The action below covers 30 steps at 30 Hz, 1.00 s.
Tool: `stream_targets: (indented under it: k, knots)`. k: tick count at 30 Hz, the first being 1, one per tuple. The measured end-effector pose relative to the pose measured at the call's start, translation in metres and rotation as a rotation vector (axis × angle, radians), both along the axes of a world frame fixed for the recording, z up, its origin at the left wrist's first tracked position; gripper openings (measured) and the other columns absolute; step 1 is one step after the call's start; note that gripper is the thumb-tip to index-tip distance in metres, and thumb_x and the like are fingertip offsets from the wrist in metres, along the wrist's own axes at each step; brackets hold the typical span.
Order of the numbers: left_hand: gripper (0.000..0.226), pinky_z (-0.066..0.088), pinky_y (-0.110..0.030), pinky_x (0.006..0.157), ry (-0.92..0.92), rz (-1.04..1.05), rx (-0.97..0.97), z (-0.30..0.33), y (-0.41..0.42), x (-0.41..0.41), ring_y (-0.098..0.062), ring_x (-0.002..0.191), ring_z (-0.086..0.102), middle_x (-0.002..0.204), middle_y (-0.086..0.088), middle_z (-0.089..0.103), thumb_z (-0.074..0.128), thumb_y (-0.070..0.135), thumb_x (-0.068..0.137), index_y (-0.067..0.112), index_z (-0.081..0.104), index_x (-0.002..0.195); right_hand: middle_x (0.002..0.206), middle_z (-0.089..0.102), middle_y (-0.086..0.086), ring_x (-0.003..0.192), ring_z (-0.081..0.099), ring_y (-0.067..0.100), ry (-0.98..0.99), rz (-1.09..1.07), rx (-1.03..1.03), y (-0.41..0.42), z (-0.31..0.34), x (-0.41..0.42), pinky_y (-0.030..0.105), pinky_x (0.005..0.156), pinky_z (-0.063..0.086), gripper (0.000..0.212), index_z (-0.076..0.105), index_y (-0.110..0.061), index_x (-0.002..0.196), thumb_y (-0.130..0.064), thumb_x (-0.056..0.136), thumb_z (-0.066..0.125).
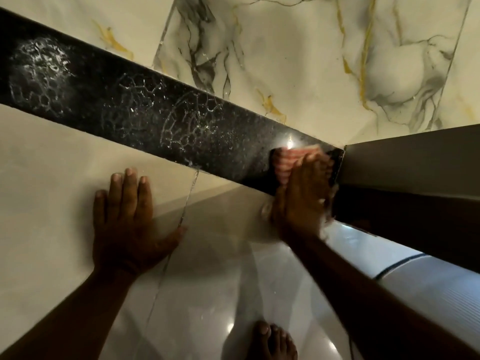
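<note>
We are scrubbing the black stone strip (pixel 130 110) that runs slantwise between the beige tile (pixel 52 178) below it and the veined marble tiles (pixel 285 61) above it. The pink cloth (pixel 291 159) sits at the strip's right end, touching the edge of the grey panel (pixel 415 162) that closes it off. Our right hand (pixel 298 198) lies over the cloth with its fingers (pixel 315 165) laid out fairly straight and close together. They press the cloth flat against the stone rather than bunching it up, though they are blurred, so we cannot be sure of every finger. We judge a flat palm suits this, because it spreads the pressure and lets the cloth reach into the corner by the panel.

Our left hand (pixel 124 224) rests flat on the beige tile just below the strip's lower edge, fingers straight and slightly spread, thumb out to the side, holding nothing. We take it for a brace, steadying us as we lean in.

Whitish soapy marks (pixel 39 71) in a honeycomb pattern lie along the strip's left and middle parts, well apart from the cloth. So we judge that most of the strip is yet to be wiped. A bare foot (pixel 272 341) stands on the glossy floor (pixel 207 294) at the bottom edge.
</note>
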<state>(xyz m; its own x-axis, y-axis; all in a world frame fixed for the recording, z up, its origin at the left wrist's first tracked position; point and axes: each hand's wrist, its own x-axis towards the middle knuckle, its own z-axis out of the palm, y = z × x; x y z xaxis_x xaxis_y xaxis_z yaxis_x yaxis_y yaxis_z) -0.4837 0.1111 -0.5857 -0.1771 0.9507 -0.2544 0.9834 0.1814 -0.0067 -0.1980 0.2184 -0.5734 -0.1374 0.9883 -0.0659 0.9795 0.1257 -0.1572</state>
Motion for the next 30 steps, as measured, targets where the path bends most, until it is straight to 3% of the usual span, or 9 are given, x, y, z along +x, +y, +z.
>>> stream_targets:
  k: [3, 6, 9, 13, 17, 22, 25, 28, 30]
  knots:
    - [0.116, 0.006, -0.057, 0.125, 0.010, -0.007, 0.042, -0.002, -0.002, 0.000, -0.044, 0.156, 0.017, 0.167, -0.026, 0.021, 0.037, 0.084, 0.080, 0.000, 0.026, 0.159, 0.158, 0.026, 0.022, 0.149, 0.016, 0.038, 0.050, 0.316, -0.102, -0.018, 0.001, -0.040, 0.057, 0.120, 0.014, 0.061, 0.031, 0.001, 0.150, -0.031, 0.097, 0.033]
    - [0.118, 0.006, -0.057, 0.125, 0.019, -0.013, 0.038, -0.002, -0.002, -0.001, -0.044, 0.156, 0.015, 0.167, -0.027, 0.019, 0.039, 0.085, 0.078, -0.001, 0.025, 0.159, 0.158, 0.028, 0.019, 0.149, 0.019, 0.036, 0.033, 0.413, -0.061, 0.026, -0.004, -0.043, 0.058, 0.120, 0.016, 0.059, 0.031, -0.003, 0.150, -0.033, 0.099, 0.035]
    - [0.119, 0.008, -0.058, 0.124, 0.007, -0.006, 0.017, 0.001, 0.000, -0.001, -0.046, 0.155, 0.015, 0.167, -0.028, 0.019, 0.041, 0.084, 0.077, -0.001, 0.024, 0.159, 0.151, 0.038, 0.026, 0.143, 0.031, 0.042, 0.061, 0.155, 0.052, 0.074, -0.011, -0.020, 0.060, 0.116, 0.025, 0.055, 0.040, 0.003, 0.145, -0.023, 0.096, 0.043]
    - [0.117, 0.009, -0.058, 0.124, 0.000, 0.008, 0.011, 0.006, 0.003, 0.000, -0.046, 0.155, 0.017, 0.167, -0.027, 0.020, 0.039, 0.083, 0.078, -0.001, 0.026, 0.158, 0.151, 0.037, 0.029, 0.142, 0.030, 0.044, -0.039, -0.173, 0.083, 0.073, -0.011, -0.011, 0.057, 0.117, 0.021, 0.060, 0.040, 0.005, 0.144, -0.030, 0.095, 0.040]
    - [0.118, 0.010, -0.059, 0.124, 0.013, 0.009, -0.003, 0.003, 0.001, -0.001, -0.045, 0.155, 0.018, 0.167, -0.027, 0.021, 0.036, 0.086, 0.078, -0.001, 0.027, 0.158, 0.158, 0.018, 0.030, 0.148, 0.014, 0.043, -0.104, -0.143, 0.009, -0.003, -0.003, 0.013, 0.056, 0.120, 0.017, 0.062, 0.022, 0.006, 0.151, -0.030, 0.100, 0.028]
    - [0.118, 0.006, -0.057, 0.124, -0.001, -0.002, 0.039, -0.003, -0.002, -0.001, -0.044, 0.156, 0.015, 0.167, -0.025, 0.020, 0.036, 0.086, 0.078, 0.000, 0.024, 0.159, 0.156, 0.026, 0.029, 0.145, 0.022, 0.045, -0.255, -0.121, 0.073, 0.026, -0.003, 0.009, 0.053, 0.119, 0.021, 0.059, 0.029, 0.007, 0.149, -0.025, 0.100, 0.037]
    - [0.117, 0.001, -0.054, 0.125, 0.003, -0.013, 0.058, -0.004, -0.002, -0.001, -0.043, 0.157, 0.012, 0.168, -0.025, 0.017, 0.035, 0.086, 0.081, 0.001, 0.021, 0.160, 0.161, 0.015, 0.024, 0.149, 0.011, 0.039, -0.200, -0.242, -0.053, 0.067, -0.007, 0.003, 0.050, 0.122, 0.008, 0.068, 0.018, 0.002, 0.153, -0.032, 0.096, 0.031]
    - [0.117, 0.000, -0.053, 0.126, 0.008, -0.003, 0.048, -0.004, -0.001, -0.002, -0.042, 0.158, 0.010, 0.170, -0.023, 0.014, 0.033, 0.087, 0.081, 0.003, 0.017, 0.162, 0.161, 0.018, 0.024, 0.149, 0.015, 0.038, -0.120, -0.309, -0.017, 0.070, -0.009, 0.000, 0.049, 0.122, 0.010, 0.068, 0.022, 0.001, 0.153, -0.032, 0.094, 0.032]
    - [0.117, 0.001, -0.054, 0.125, 0.004, 0.014, 0.029, -0.002, 0.000, -0.002, -0.042, 0.158, 0.010, 0.170, -0.023, 0.013, 0.029, 0.087, 0.081, 0.004, 0.016, 0.162, 0.159, 0.020, 0.027, 0.148, 0.017, 0.041, -0.082, -0.238, -0.003, 0.042, -0.004, -0.003, 0.052, 0.121, 0.015, 0.063, 0.024, 0.004, 0.151, -0.031, 0.099, 0.030]
